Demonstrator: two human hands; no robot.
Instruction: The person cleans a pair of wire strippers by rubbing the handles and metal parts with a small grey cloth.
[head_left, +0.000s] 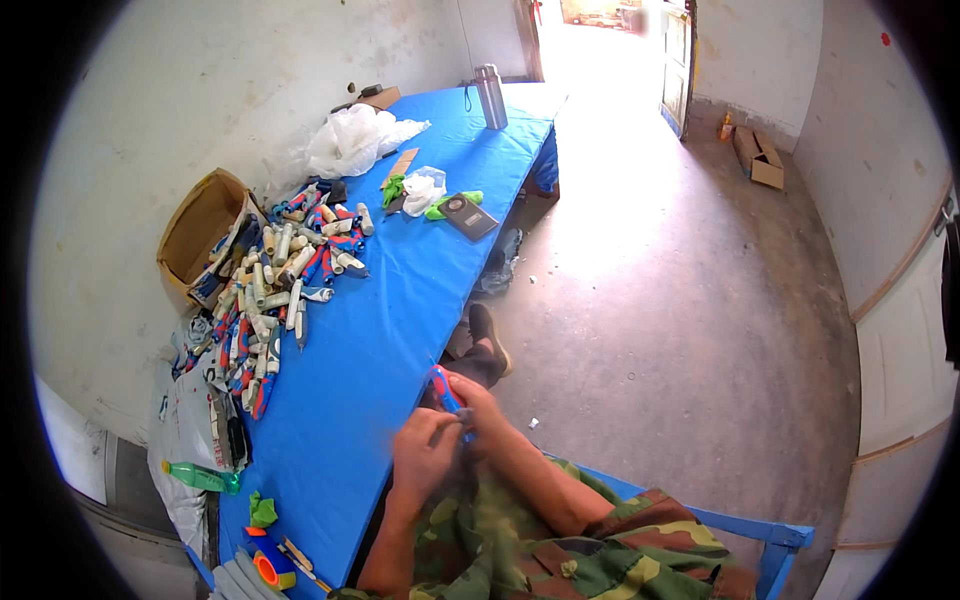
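My right hand (480, 409) grips a slim red-and-blue handle (442, 384), apparently from an electric toothbrush, with a thin pin at its upper end. The handle is tilted over my lap, beside the table's near edge. My left hand (427, 442) is blurred, its bent fingertips at the handle's lower end. A small grey piece (463, 415) shows there between the hands; whether the left fingers pinch it, I cannot tell. A large pile of similar handles (281, 255), cream, grey and red-and-blue, lies on the blue-covered table (360, 360) against the wall.
An open cardboard box (206, 232) lies tipped behind the pile. A steel flask (491, 97), plastic bags (352, 139) and a dark pocket scale (469, 216) stand farther along. Nearer are a green bottle (202, 477) and an orange-and-blue tape dispenser (271, 562). A blue chair frame (772, 534) is beside me.
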